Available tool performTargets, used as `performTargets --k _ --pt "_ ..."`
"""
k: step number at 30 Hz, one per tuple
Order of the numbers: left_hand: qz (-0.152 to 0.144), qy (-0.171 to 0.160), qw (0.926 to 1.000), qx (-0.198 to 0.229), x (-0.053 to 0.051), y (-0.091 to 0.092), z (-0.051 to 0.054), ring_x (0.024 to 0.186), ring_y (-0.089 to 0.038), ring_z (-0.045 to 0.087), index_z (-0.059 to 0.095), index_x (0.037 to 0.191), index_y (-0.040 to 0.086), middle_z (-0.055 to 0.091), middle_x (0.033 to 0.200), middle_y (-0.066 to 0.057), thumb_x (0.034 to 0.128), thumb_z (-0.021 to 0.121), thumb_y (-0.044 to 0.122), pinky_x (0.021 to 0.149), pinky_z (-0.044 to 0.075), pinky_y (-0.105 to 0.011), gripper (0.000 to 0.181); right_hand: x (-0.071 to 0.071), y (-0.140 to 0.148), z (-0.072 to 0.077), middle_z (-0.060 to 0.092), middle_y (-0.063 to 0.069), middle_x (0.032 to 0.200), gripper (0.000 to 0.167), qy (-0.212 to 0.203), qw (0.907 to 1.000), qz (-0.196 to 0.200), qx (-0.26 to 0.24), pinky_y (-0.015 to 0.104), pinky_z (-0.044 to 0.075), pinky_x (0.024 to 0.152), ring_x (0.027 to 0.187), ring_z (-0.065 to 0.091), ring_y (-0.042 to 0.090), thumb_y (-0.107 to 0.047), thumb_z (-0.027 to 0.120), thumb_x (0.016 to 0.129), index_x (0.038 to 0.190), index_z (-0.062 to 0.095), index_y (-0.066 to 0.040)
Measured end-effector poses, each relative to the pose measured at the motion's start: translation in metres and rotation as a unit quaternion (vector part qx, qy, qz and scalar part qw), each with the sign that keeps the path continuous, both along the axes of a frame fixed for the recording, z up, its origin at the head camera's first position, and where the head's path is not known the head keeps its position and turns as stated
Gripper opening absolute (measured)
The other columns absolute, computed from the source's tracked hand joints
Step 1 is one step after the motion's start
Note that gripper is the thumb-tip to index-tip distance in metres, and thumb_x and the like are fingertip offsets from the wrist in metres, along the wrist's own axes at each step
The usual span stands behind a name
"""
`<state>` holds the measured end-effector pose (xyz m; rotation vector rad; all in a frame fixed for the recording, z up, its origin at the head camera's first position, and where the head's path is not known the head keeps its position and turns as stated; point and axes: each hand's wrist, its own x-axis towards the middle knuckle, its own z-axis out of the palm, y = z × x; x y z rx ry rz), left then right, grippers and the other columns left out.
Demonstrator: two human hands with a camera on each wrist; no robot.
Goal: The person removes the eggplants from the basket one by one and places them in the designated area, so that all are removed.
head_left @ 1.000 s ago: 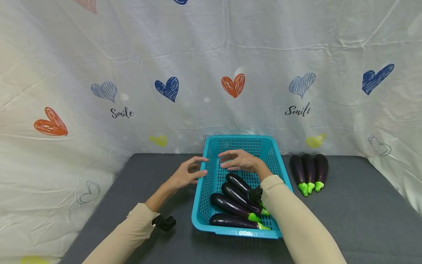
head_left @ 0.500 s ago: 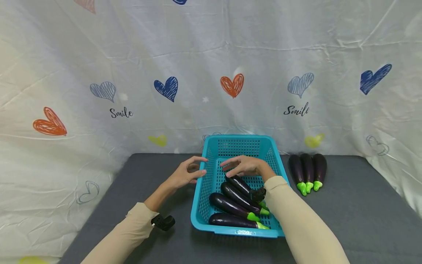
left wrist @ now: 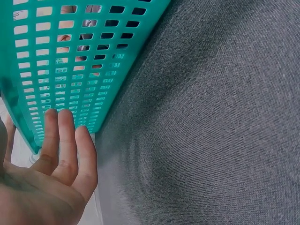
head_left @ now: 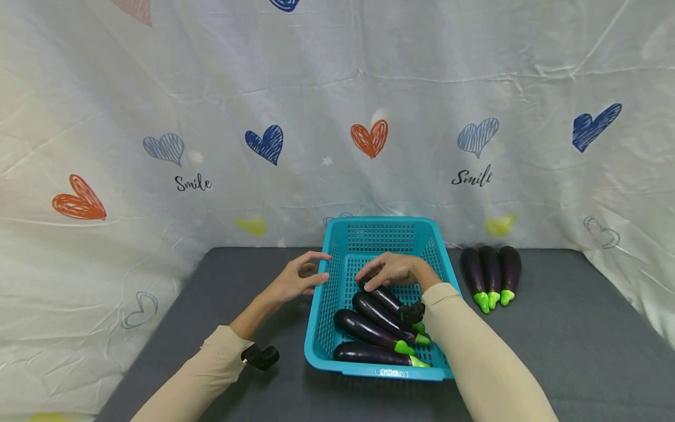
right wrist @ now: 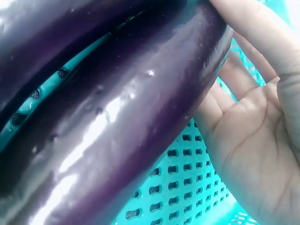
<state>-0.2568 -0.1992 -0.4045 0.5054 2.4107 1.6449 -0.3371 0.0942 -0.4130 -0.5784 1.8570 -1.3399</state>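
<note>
White backdrop (head_left: pixel 316 58), heart-printed, lettered "Smile" twice. Blue basket (head_left: pixel 364 370), front-rim lettering (head_left: pixel 392 373) too blurred to read, toward far edge of grey table (head_left: pixel 596 340); four eggplants (head_left: pixel 369 331) inside, farthest eggplant (head_left: pixel 385 299) gripped between thumb and fingers of right hand (head_left: pixel 398 269). Left hand (head_left: pixel 290 284) by left rim, fingers loosely spread, holding nothing. Trio of eggplants (head_left: pixel 491 272) near far right corner, gap from basket.

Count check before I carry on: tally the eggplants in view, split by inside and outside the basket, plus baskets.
Eggplants inside: 4
Eggplants outside: 3
Basket: 1
Total: 8
</note>
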Motion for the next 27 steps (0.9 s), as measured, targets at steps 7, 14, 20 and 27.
performTargets --k 7,14,20,27 --pt "0.000 0.000 1.0000 0.001 -0.0004 0.0001 -0.0009 0.118 -0.031 0.059 0.055 0.144 0.025 0.056 0.136 -0.014 0.0997 0.070 0.030 0.089 0.055 -0.052 0.048 -0.0013 -0.0013 -0.0029 0.068 0.015 0.123 0.040 -0.010 0.9994 -0.024 -0.024 0.040 0.054 0.092 0.111 0.064 0.027 0.000 0.077 0.090 0.128 0.067 0.008" --pt "0.001 0.001 1.0000 0.003 -0.0008 0.0000 -0.0017 0.116 -0.031 0.060 0.054 0.145 0.024 0.057 0.134 -0.014 0.1000 0.070 0.031 0.089 0.055 -0.052 0.048 -0.0023 -0.0026 -0.0024 0.068 0.014 0.123 0.040 0.010 0.9978 -0.060 -0.027 0.040 0.055 0.089 0.109 0.064 0.026 -0.002 0.077 0.091 0.128 0.067 0.007" --pt "-0.001 0.001 1.0000 0.003 -0.0002 -0.0008 -0.0018 0.115 -0.030 0.060 0.053 0.145 0.025 0.057 0.132 -0.014 0.1008 0.069 0.030 0.088 0.055 -0.052 0.047 -0.0033 -0.0030 -0.0036 0.061 0.011 0.136 0.041 0.045 0.9944 -0.093 -0.018 0.049 0.044 0.105 0.127 0.054 0.029 -0.010 0.080 0.091 0.129 0.069 0.002" --pt "-0.006 0.000 0.9999 0.008 0.0019 0.0001 -0.0004 0.114 -0.030 0.060 0.053 0.146 0.025 0.058 0.129 -0.014 0.1016 0.068 0.028 0.088 0.055 -0.051 0.047 -0.0032 -0.0028 -0.0042 0.063 0.011 0.134 0.044 0.087 0.9831 -0.159 -0.028 0.054 0.037 0.110 0.128 0.054 0.031 -0.013 0.077 0.094 0.134 0.065 0.001"
